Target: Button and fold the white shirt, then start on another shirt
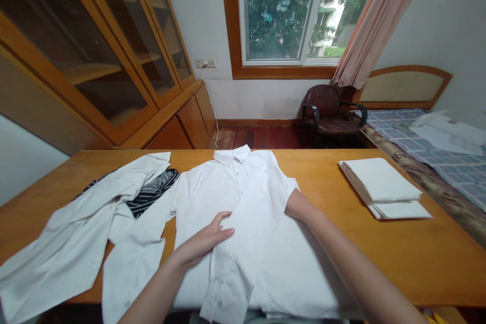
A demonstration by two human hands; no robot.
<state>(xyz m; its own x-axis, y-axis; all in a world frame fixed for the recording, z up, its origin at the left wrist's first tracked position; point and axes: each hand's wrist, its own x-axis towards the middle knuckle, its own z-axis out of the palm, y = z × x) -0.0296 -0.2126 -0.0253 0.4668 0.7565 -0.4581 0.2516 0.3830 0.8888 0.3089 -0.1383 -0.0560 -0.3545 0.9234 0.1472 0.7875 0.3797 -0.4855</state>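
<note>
A white short-sleeved shirt lies face up on the wooden table, collar toward the window. My left hand rests flat on the shirt's front near the button placket, fingers stretched out and open. My right hand is hidden: my right forearm runs under the shirt's right sleeve, and the fingers do not show.
Another white shirt lies crumpled at the table's left over a black striped garment. A stack of folded white shirts sits at the right. Behind the table stand a chair, a bed and a glass-fronted cabinet.
</note>
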